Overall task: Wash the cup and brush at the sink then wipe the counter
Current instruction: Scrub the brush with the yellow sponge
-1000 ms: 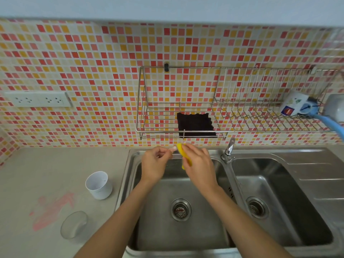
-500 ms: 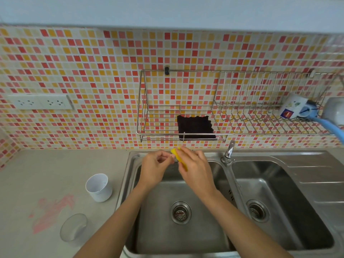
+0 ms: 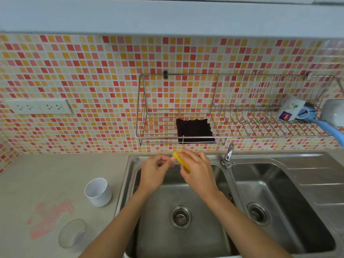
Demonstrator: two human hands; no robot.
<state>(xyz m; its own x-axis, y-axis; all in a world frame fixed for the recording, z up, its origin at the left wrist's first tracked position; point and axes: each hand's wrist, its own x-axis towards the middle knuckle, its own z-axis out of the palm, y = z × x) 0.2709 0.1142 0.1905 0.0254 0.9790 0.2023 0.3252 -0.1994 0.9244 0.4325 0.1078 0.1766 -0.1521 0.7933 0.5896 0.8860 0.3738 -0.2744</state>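
Brush point(image 3: 177, 156) stays in right hand point(image 3: 198, 171), left hand point(image 3: 155, 171) pinching tip.

A single head-worn camera looks forward and steeply down from the front edge of the pale grey surface point(image 3: 46, 174). It squarely faces the red, orange and cream mosaic-tiled wall point(image 3: 83, 71), with the stainless steel double sink point(image 3: 260, 157) directly beneath. The view is close. Both bare forearms enter from the bottom edge, and the left hand point(image 3: 156, 172) and right hand point(image 3: 197, 170) meet on a small yellow brush point(image 3: 183, 162) near mid-frame, over the back of the left basin. The wide lens bows straight lines and takes in the surface's back edge and the long wire rack point(image 3: 242, 136) on the wall.
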